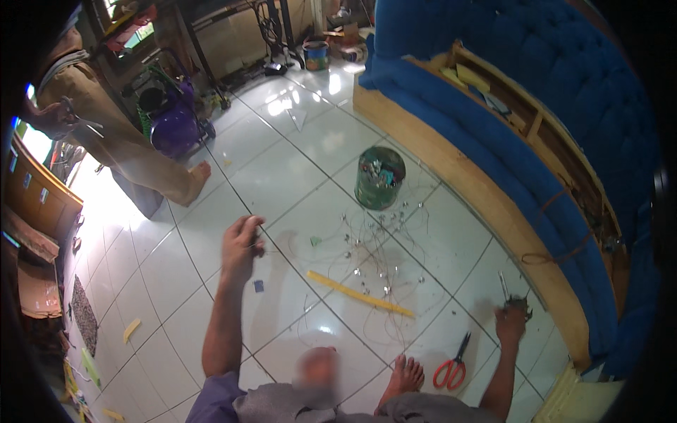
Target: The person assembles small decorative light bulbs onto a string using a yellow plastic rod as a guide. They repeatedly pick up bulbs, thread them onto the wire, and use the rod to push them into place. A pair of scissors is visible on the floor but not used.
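Note:
My left hand (243, 244) is raised over the tiled floor, its fingers curled together; whatever they pinch is too small to make out. Low on the right, my right hand (510, 326) closes on a dark metal tool (520, 305) with a pale rod sticking up beside it. Between the hands, shiny buttons with long thin wires (386, 290) lie scattered on the tiles. Across them runs a yellow strip (361, 294). Scissors with red handles (451, 370) lie near my right foot. A green bucket (380, 178) full of small pieces stands beyond the wires.
A blue tufted sofa frame (486, 134) with a wooden base lines the right side. At the far left, another person in brown trousers (113, 127) holds scissors (83, 120). A purple compressor (173, 120) stands behind. A small blue square (259, 285) lies below my left hand.

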Tool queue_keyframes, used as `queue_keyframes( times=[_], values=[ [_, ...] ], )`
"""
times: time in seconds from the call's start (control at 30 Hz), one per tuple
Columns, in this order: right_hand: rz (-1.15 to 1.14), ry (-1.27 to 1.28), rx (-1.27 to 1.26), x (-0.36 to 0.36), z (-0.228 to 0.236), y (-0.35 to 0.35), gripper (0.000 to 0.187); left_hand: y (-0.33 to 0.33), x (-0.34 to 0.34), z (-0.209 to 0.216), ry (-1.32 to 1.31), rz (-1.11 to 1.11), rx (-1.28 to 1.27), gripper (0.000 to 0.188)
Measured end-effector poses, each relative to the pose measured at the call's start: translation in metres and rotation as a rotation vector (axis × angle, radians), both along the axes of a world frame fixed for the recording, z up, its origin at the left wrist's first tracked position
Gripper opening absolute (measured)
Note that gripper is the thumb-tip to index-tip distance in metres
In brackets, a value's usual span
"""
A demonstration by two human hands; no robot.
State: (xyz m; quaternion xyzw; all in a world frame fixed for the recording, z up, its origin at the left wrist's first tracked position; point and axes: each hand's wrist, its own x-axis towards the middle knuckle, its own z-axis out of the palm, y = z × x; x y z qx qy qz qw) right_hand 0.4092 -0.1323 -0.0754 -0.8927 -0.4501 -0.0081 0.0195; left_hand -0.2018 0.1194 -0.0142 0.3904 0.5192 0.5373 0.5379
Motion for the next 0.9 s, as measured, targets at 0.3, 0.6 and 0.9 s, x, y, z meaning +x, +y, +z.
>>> queue_keyframes(
  times=[0.3,0.6,0.9],
  values=[
    [0.590,0.285,0.341,-0.180,0.104,0.130,0.050,-0.035,0.145,0.049,-0.227,-0.476,-0.088,0.031],
    [0.945,0.572,0.575,-0.232,0.106,0.124,0.018,-0.087,0.174,0.027,-0.176,-0.789,-0.212,0.038],
    [0.818,0.568,0.537,-0.232,0.086,0.113,0.008,-0.100,0.172,-0.001,-0.067,-0.696,-0.188,0.032]
  ],
)
